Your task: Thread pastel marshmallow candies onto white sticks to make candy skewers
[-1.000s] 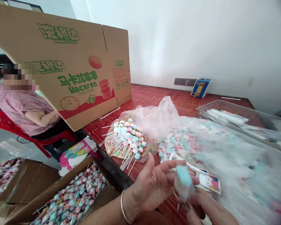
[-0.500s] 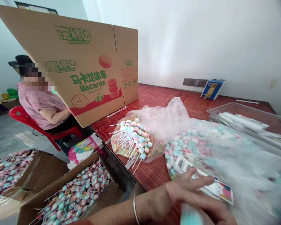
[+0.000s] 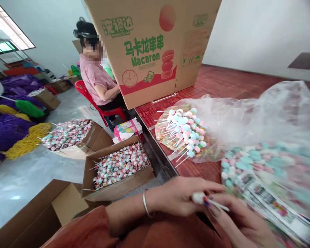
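Observation:
Both of my hands meet low in the view, in front of the table. Between them is a wrapped marshmallow pop [image 3: 199, 198], lying sideways with its white stick pointing right. My left hand [image 3: 179, 196], with a silver bangle at the wrist, is curled around its pale head. My right hand [image 3: 239, 212] pinches the colourful gathered wrapper at its neck with the thumb. Some left fingertips are hidden behind the right hand. Just beyond lie printed wrapper sleeves [image 3: 271, 196] beside a clear bag of loose pastel marshmallows [image 3: 244, 163].
Unwrapped marshmallow skewers [image 3: 187, 129] are heaped on a plastic bag on the red table [image 3: 237, 81]. A tall Macaron carton [image 3: 147, 79] stands behind. Left below are a carton of wrapped pops [image 3: 120, 168], another filled carton [image 3: 69, 134] and an open box [image 3: 46, 210]. A co-worker [image 3: 96, 75] sits beyond.
The view has swung left and down, showing more floor and cartons. The marshmallow pop has turned from upright to sideways, its wrapper now gathered at the neck; my hands have come together around it.

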A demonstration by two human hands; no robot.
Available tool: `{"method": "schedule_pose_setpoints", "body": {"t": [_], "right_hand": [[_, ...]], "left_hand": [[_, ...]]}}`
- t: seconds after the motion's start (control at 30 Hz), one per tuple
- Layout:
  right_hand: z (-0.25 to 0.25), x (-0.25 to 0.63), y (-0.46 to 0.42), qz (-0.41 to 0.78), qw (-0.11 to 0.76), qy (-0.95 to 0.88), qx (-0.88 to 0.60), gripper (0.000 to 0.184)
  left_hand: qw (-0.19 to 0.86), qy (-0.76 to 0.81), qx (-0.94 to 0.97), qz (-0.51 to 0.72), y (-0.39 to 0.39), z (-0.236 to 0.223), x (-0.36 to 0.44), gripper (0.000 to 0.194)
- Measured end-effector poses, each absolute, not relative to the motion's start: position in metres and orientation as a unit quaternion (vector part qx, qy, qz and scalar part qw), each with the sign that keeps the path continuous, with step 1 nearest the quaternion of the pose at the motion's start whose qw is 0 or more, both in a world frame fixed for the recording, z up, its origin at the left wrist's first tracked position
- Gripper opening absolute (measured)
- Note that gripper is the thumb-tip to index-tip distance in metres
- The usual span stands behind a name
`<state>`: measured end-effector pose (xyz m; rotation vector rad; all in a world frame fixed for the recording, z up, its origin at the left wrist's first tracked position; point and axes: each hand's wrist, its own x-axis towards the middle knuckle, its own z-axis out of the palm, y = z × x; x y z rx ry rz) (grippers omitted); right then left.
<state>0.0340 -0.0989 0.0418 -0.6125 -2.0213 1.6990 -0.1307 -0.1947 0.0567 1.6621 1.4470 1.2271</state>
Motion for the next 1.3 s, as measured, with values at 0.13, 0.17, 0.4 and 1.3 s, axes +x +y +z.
{"method": "schedule_pose_setpoints", "body": {"t": [0.13, 0.17, 0.4, 1.3], "right_hand": [[0.058, 0.013, -0.103, 0.604, 0.212, -0.732, -0.234, 0.026], [0.061, 0.017, -0.1, 0.599, 0.22, -0.729, -0.249, 0.024], [0.073, 0.118, -0.07, 0.506, 0.372, -0.654, -0.422, 0.022], [0.018, 0.126, -0.025, 0.026, 0.16, -0.781, -0.604, 0.026]], "left_hand": [[0.13, 0.765, 0.442, 0.45, -0.249, 0.036, -0.199, 0.038], [0.084, 0.82, 0.397, 0.403, -0.268, 0.027, -0.219, 0.04], [0.155, 0.949, 0.258, -0.091, -0.351, -0.049, -0.344, 0.058], [0.402, 0.45, 0.745, 0.283, -0.091, 0.008, -0.051, 0.018]]}}
